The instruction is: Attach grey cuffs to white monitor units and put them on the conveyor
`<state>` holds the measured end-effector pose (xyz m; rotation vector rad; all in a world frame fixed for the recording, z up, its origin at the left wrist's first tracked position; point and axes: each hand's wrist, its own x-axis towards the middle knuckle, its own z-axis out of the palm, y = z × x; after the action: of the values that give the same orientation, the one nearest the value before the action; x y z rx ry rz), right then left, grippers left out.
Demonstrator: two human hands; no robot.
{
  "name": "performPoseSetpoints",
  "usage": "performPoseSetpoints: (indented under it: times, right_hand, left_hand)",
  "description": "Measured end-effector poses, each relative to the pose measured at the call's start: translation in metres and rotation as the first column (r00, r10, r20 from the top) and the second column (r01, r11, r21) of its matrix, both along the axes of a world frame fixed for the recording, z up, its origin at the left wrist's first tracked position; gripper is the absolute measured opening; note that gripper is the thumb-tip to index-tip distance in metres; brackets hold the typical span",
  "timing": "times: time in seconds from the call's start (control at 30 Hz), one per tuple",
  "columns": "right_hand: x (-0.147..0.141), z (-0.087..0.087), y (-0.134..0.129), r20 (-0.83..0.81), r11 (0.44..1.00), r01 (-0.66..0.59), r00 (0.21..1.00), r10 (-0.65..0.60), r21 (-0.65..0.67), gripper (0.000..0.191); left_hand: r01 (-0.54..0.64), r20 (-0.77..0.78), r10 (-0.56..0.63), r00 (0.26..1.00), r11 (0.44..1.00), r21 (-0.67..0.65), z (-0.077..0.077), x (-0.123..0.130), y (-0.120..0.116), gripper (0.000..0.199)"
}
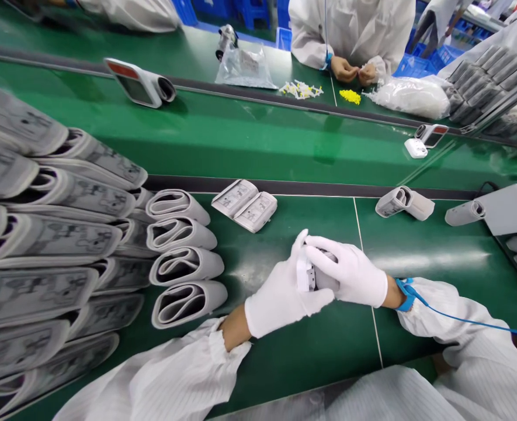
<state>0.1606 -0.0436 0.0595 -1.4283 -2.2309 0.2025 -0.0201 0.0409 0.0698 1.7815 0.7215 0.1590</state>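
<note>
Head view: what do we take in first?

We take in a green workbench [262, 362], with a stack of rolled grey cuffs [43, 234] down the left, cut off by the frame edge, and a row of four cuffs [186, 269] just beside it.

And nearer the hands?

A folded printed leaflet [245, 204] lies ahead of them, and a single rolled cuff [405, 203] lies ahead and to the right.

What do the hands hold?

Both white-gloved hands grip a white-and-grey device [307, 275] between them, over the bench. The left hand [284, 292] cups it with the thumb raised; the right hand [350, 272] lies across it, fingers [323, 251] pressed together.

Can we make the device out?

Barely. The gloves cover most of it, so we cannot tell its full shape or how the left fingers sit. A blue wrist strap [405, 295] circles the right wrist.
</note>
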Motion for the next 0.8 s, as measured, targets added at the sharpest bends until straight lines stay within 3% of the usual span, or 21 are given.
performPoseSetpoints:
  times: [0.07, 0.17, 0.27, 0.33, 0.43, 0.5, 0.6, 0.7, 0.8]
  right_hand:
    - [0.000, -0.007, -0.003, -0.055, 0.999, 0.021, 0.998, -0.019, 0.034, 0.079]
    - [0.000, -0.019, -0.005, -0.187, 0.992, 0.128, 0.975, -0.122, 0.019, 0.088]
    - [0.000, -0.027, -0.005, -0.251, 0.973, 0.230, 0.941, -0.229, -0.026, 0.102]
    - [-0.002, -0.027, -0.004, -0.274, 0.958, 0.283, 0.919, -0.283, -0.038, 0.098]
    - [-0.006, -0.023, -0.003, -0.337, 0.939, 0.336, 0.878, -0.341, -0.076, 0.093]
    - [-0.008, -0.020, -0.002, -0.384, 0.932, 0.344, 0.850, -0.361, -0.114, 0.095]
    - [-0.009, -0.017, -0.002, -0.432, 0.930, 0.325, 0.823, -0.369, -0.174, 0.099]
    - [-0.008, -0.016, -0.002, -0.462, 0.930, 0.300, 0.807, -0.367, -0.214, 0.098]
    - [-0.008, -0.015, -0.003, -0.480, 0.937, 0.280, 0.806, -0.348, -0.210, 0.096]
  left_hand:
    - [0.043, -0.040, -0.044, 0.998, 0.999, -0.021, -0.003, 0.000, -0.003, 0.101]
    - [-0.004, -0.074, 0.017, 0.997, 0.986, 0.165, -0.012, -0.001, -0.004, 0.111]
    - [-0.009, -0.054, 0.035, 0.998, 0.911, 0.413, -0.024, -0.003, 0.000, 0.099]
    - [0.006, -0.037, 0.017, 0.999, 0.845, 0.534, -0.030, -0.003, 0.003, 0.088]
    - [-0.042, 0.017, 0.041, 0.999, 0.752, 0.658, -0.037, -0.003, 0.006, 0.077]
    - [-0.102, 0.086, 0.060, 0.995, 0.726, 0.680, -0.039, -0.002, 0.008, 0.074]
    - [-0.119, 0.176, 0.016, 0.984, 0.796, 0.593, -0.039, -0.004, 0.012, 0.075]
    - [-0.006, 0.159, -0.072, 0.985, 0.896, 0.444, -0.036, -0.009, 0.016, 0.079]
    - [0.046, 0.122, -0.097, 0.988, 0.929, 0.367, -0.030, -0.016, 0.019, 0.081]
